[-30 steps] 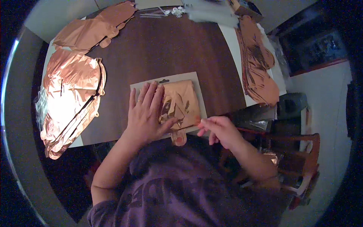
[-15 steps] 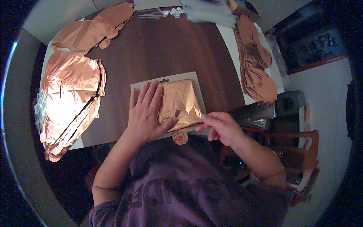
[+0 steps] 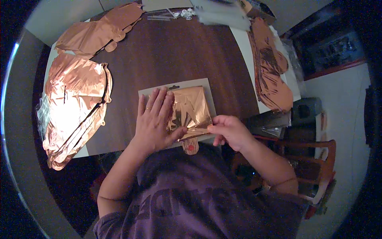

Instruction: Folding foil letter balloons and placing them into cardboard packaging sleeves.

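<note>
A folded rose-gold foil balloon (image 3: 195,104) lies on a pale card (image 3: 205,83) with a hang hole, at the table's near edge. A rounded tab (image 3: 190,147) with a red mark sticks out below it toward me. My left hand (image 3: 154,118) rests flat across the left side of the foil and card, fingers stretched out and thumb on the foil's lower part. At the foil's lower right corner, my right hand (image 3: 230,132) pinches the edge between thumb and index finger. The left hand hides part of the foil.
More flat rose-gold foil balloons lie at the left (image 3: 73,81), the far left (image 3: 85,36) and the right (image 3: 274,83) of the brown table (image 3: 167,51). Small white pieces (image 3: 187,13) and clear plastic bags (image 3: 219,12) sit at the back. A wooden chair (image 3: 331,159) stands right.
My right hand has drawn the foil's lower right corner slightly left and toward me, and the creases there have shifted. My left hand stays flat on the foil.
</note>
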`<state>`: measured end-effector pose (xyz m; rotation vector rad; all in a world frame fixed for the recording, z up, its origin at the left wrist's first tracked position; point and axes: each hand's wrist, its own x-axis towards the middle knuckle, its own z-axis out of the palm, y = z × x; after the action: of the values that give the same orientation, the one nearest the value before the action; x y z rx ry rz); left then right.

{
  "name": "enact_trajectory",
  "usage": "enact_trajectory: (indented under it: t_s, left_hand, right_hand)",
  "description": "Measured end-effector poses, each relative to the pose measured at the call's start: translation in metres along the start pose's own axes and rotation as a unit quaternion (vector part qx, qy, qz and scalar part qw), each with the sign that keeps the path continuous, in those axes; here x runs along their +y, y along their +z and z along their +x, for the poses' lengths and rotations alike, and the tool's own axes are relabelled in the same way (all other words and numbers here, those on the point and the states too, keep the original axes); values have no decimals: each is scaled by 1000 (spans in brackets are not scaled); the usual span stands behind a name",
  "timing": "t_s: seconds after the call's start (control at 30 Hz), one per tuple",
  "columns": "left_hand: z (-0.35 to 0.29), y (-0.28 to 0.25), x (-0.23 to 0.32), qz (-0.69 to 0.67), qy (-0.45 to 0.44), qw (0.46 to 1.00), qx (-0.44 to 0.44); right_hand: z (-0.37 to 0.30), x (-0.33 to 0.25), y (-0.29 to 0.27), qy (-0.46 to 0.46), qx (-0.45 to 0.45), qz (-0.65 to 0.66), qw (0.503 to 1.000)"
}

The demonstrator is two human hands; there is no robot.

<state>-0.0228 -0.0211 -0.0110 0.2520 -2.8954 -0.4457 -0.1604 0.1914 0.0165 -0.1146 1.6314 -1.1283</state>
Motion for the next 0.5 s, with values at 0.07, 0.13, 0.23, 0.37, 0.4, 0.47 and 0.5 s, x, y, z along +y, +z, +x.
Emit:
enact_trajectory:
  t_s: [0.07,0.13,0.23,0.37,0.4,0.47,0.5]
  left_hand:
    - [0,-1,0,1,-1,1000,-7]
    - [0,-2,0,0,1,1000,-5]
    - [1,-2,1,2,-2,1000,-11]
    - [1,-4,-2,-9,4,1000,-13]
    - [1,-6,-2,-18,9,1000,-14]
    - [3,-10,-3,-27,14,999,-14]
    - [3,-12,-4,-46,16,999,-16]
  right_hand:
    - [0,-8,1,3,4,-2,1000]
    - [2,-12,0,6,10,-3,1000]
    - [6,-11,-1,-19,9,-10,1000]
    - [4,-7,-1,-32,4,-17,999]
    - [4,-7,-2,-43,12,-26,999]
    - [4,-6,-3,-55,14,-17,998]
    - [5,-6,-3,-67,14,-10,998]
